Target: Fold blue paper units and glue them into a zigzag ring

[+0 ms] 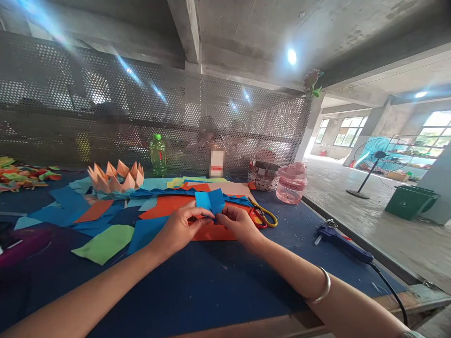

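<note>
My left hand (pixel 181 227) and my right hand (pixel 237 224) meet at the table's middle, both pinching a small blue paper piece (pixel 210 201) that stands up between their fingertips. Under the hands lie orange-red paper sheets (pixel 165 205) on the dark blue table cover (pixel 211 286). Yellow-and-red handled scissors (pixel 262 217) rest just right of my right hand. A silver bangle sits on my right wrist.
Loose blue, green and orange paper pieces (pixel 105 241) cover the left half. A folded orange paper crown (pixel 116 177), a green bottle (pixel 158 155), a patterned tin (pixel 263 176) and a pink jar (pixel 291 183) stand at the back. A blue glue gun (pixel 340 240) lies right. A perforated metal screen (pixel 141 112) rises behind.
</note>
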Demonstrator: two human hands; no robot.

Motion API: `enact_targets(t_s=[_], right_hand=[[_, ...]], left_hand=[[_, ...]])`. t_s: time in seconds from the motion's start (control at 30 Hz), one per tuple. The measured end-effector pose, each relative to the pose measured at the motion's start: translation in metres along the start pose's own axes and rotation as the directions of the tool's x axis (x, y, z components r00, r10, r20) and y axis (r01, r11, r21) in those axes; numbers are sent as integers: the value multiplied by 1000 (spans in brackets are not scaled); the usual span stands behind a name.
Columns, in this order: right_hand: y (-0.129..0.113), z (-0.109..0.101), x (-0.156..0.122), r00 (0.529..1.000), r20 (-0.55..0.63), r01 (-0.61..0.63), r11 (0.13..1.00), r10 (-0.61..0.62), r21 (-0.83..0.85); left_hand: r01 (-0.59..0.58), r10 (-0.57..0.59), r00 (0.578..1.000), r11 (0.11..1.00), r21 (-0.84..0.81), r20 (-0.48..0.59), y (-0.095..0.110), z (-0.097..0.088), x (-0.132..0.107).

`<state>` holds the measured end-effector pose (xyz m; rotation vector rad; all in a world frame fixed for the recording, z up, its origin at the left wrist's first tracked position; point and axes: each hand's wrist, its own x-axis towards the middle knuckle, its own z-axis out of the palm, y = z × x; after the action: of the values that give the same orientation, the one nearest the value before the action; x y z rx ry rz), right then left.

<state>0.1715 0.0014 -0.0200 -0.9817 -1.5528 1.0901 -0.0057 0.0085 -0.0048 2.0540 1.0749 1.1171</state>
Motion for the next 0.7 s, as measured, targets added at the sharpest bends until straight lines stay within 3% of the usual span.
enact_targets(t_s=[0.13, 0.47, 0.6, 0.7], right_hand=[[0, 0, -2, 998, 31, -50, 998, 51, -46], [8, -2, 1, 1000, -7, -7, 989, 6, -149], [6, -2, 1, 1000, -3, -3, 984, 3, -175], [4, -2, -1, 1000, 18, 13, 985, -11, -169]], left_hand=[[-1, 2, 1000, 1000, 16, -21, 1, -1, -1], [26, -28, 999, 998, 59, 29, -1, 0, 1], [111, -108, 990, 993, -29, 86, 1, 0, 2], [191, -185, 981, 976, -103, 66, 6, -1, 1]])
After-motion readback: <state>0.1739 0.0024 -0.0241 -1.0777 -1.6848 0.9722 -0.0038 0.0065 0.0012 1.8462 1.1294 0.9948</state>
